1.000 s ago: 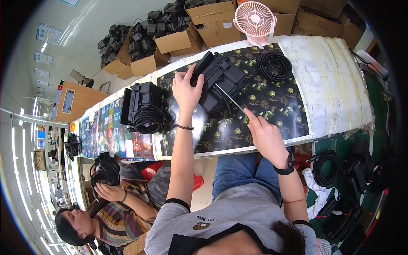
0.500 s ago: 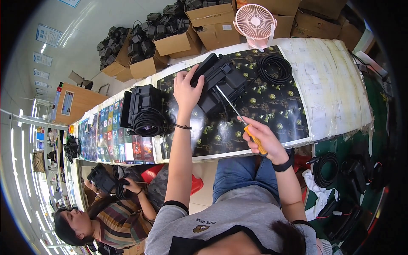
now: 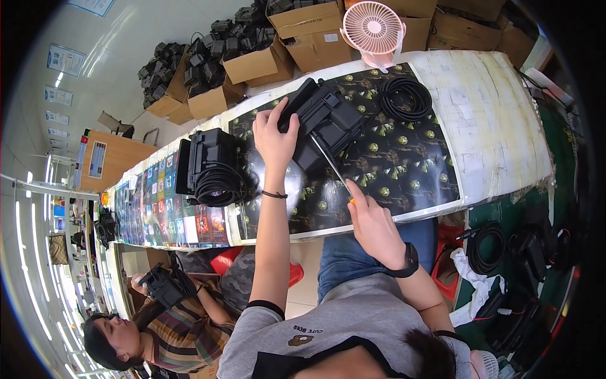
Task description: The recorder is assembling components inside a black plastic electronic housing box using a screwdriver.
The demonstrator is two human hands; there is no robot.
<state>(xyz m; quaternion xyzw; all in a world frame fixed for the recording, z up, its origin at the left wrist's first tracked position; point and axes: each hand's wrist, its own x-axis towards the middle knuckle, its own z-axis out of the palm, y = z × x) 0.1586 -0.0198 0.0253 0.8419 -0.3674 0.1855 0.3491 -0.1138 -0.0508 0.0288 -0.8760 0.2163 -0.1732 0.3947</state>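
My left hand [image 3: 274, 136] grips the left side of a black boxy device [image 3: 325, 123] lying on the patterned table cover [image 3: 404, 158]. My right hand [image 3: 372, 221] is closed on a long screwdriver [image 3: 331, 165] with a yellow handle; its thin shaft runs up and left, and the tip rests against the device's near face. A wristwatch sits on my right wrist and a thin dark band on my left.
A coiled black cable [image 3: 405, 98] lies right of the device; a pink fan [image 3: 374, 28] stands behind it. Another black device with a coiled cable [image 3: 211, 167] sits to the left. Cardboard boxes [image 3: 252, 63] line the far side. A seated person [image 3: 170, 316] at lower left holds a black device.
My right hand has drawn back toward the table's near edge with the screwdriver. The seated person lowered the black device they hold. My left hand stays on the device.
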